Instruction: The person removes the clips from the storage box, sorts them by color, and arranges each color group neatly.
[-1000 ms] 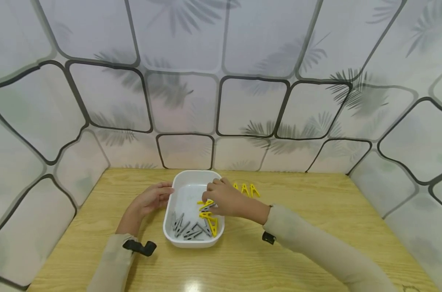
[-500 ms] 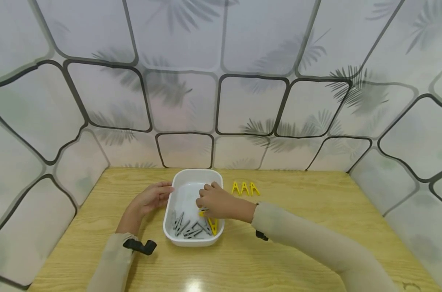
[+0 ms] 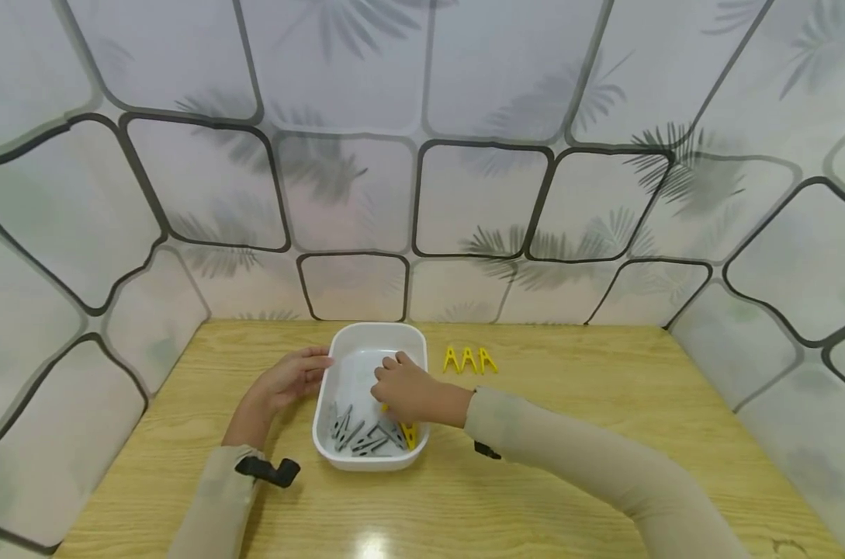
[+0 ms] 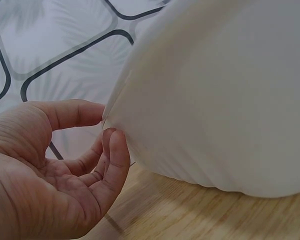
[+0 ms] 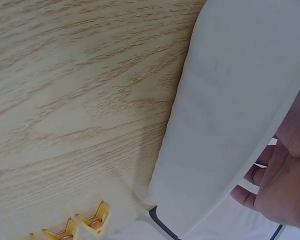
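A white plastic tub (image 3: 355,376) stands on the table with several grey clothespins (image 3: 348,437) at its near end. Beside those lies a yellow clothespin (image 3: 410,436). My left hand (image 3: 296,378) holds the tub's left rim between thumb and fingers; the left wrist view shows the fingertips at the edge of the tub wall (image 4: 215,100). My right hand (image 3: 404,390) reaches down inside the tub's right half, over more yellow plastic, hiding most of it. In the right wrist view the tub wall covers part of the right hand (image 5: 285,180); I cannot tell whether its fingers hold a clothespin.
Three yellow clothespins (image 3: 468,359) stand in a row on the wooden table (image 3: 569,435), right of the tub. A patterned cloth wall (image 3: 485,202) encloses the back and sides of the table.
My right hand has moved slightly left and deeper into the tub, covering the yellow and grey clothespins that showed under it. The three yellow clothespins outside are now fully visible. Left hand unchanged.
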Demonstrator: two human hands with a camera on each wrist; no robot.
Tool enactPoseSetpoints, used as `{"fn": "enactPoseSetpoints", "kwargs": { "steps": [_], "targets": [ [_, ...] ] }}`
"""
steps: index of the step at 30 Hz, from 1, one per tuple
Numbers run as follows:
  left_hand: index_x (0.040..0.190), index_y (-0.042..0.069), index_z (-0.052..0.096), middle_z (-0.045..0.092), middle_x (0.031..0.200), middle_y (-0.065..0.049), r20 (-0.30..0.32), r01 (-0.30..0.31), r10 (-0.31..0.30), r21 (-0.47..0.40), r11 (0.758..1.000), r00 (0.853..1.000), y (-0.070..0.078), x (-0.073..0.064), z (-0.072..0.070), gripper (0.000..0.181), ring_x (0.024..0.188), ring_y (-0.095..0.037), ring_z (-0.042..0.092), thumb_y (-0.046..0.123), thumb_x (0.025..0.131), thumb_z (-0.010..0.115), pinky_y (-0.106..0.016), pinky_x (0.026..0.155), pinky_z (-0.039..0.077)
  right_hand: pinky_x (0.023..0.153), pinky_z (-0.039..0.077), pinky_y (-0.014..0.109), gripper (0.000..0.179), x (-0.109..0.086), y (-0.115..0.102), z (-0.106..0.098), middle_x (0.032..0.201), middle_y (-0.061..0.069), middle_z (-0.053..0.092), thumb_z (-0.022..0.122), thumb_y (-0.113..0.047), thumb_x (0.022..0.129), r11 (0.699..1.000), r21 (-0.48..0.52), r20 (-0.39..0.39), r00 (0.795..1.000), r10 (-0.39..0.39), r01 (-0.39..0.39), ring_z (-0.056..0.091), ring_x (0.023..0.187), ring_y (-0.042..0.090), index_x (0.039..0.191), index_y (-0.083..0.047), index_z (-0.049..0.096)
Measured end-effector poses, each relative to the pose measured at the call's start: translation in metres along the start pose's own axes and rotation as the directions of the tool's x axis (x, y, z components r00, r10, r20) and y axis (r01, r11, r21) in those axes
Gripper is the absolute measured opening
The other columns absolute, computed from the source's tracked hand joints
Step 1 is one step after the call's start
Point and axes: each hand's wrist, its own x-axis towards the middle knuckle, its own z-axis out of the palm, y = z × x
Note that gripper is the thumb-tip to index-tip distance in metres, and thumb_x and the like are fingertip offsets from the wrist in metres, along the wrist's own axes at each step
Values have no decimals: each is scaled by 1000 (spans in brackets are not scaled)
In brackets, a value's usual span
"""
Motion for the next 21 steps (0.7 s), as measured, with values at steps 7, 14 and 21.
{"fn": "enactPoseSetpoints", "kwargs": {
  "steps": [7,14,21],
  "targets": [
    [144,-8,38,67,100,8,4,-4,4,0,1000,1000,0,-1,0,48,90,-4,67,12,104,54,-21,81,57,96,45,39,16,1,-5,-6,102,-3,66,71,-35,95,1000,-25,10,1000,-2,2,55,99,17,105,-23,75],
    [142,-7,41,68,98,8,7,-7,7,-10,1000,1000,0,-2,1,43,88,-4,67,11,104,53,-21,80,57,98,44,39,15,0,-7,-11,104,-3,66,68,-29,97,1000,-11,35,999,10,-10,54,101,17,107,-20,75],
    [142,-7,41,68,99,8,10,-8,8,-14,1000,1000,-1,-2,-1,44,89,-4,67,11,104,53,-21,80,57,93,41,35,16,-6,-3,-19,103,-4,65,70,-32,95,999,-35,29,999,27,-26,53,99,17,105,-20,74]
  ]
}}
